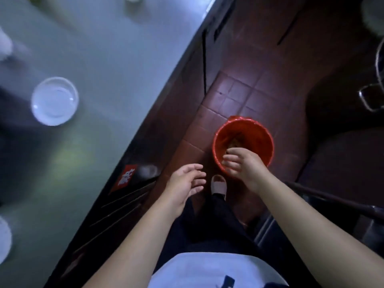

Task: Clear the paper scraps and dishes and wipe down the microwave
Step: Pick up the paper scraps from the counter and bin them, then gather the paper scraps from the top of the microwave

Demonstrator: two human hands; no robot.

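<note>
A red bin [259,138] lined with a red bag stands on the tiled floor, with brownish scraps inside. My right hand [243,163] hangs over its near rim, fingers loosely spread and holding nothing. To the left of the bin, my left hand [185,181] is over the floor with relaxed, empty fingers. A clear glass bowl [55,100] sits on the pale countertop [116,65] at the left. The microwave is not in view.
The counter's dark edge and cabinet fronts [133,183] run diagonally beside my legs. A white dish edge [4,238] shows at the far left. My slippered foot [218,183] is beside the bin. Metal racks [372,98] stand at the right.
</note>
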